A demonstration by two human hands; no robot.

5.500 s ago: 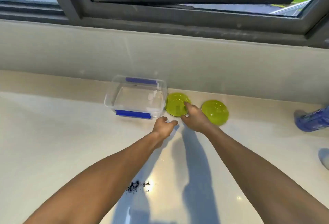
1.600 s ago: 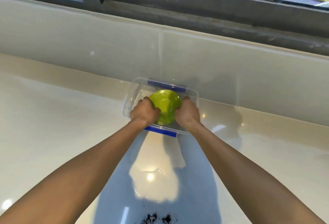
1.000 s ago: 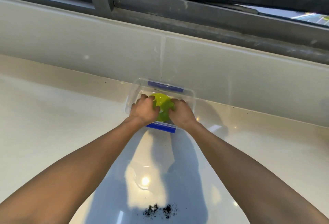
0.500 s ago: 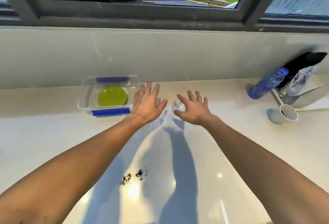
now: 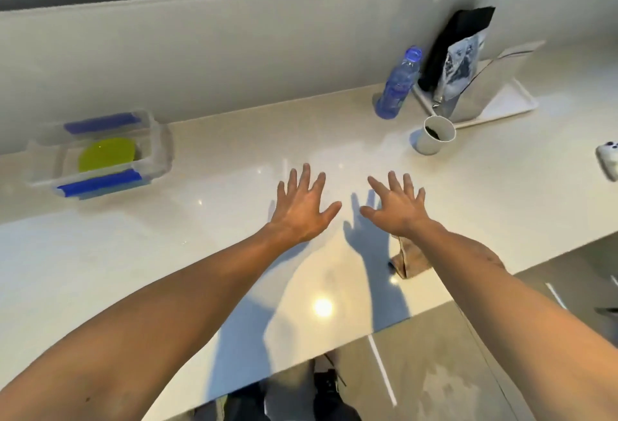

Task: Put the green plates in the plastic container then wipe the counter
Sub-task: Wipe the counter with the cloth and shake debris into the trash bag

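The clear plastic container (image 5: 157, 149) with blue clips stands at the left of the pale counter (image 5: 217, 159), against the wall. The green plates (image 5: 107, 154) lie stacked inside it. My left hand (image 5: 302, 208) and my right hand (image 5: 396, 206) hover side by side over the middle of the counter, fingers spread, holding nothing. A crumpled brown cloth (image 5: 408, 258) lies on the counter just under my right forearm, partly hidden by it.
A blue water bottle (image 5: 398, 84) stands at the back right, beside a black bag (image 5: 458, 49) and a white tray (image 5: 501, 102). A white cup (image 5: 434, 134) with dark contents sits in front of them. The counter's front edge (image 5: 368, 333) runs diagonally below my arms.
The view has swung right, so the container sits further left. Both hands stay spread and empty, now well clear of the container. The brown cloth has come into view; the dark crumbs have left it.
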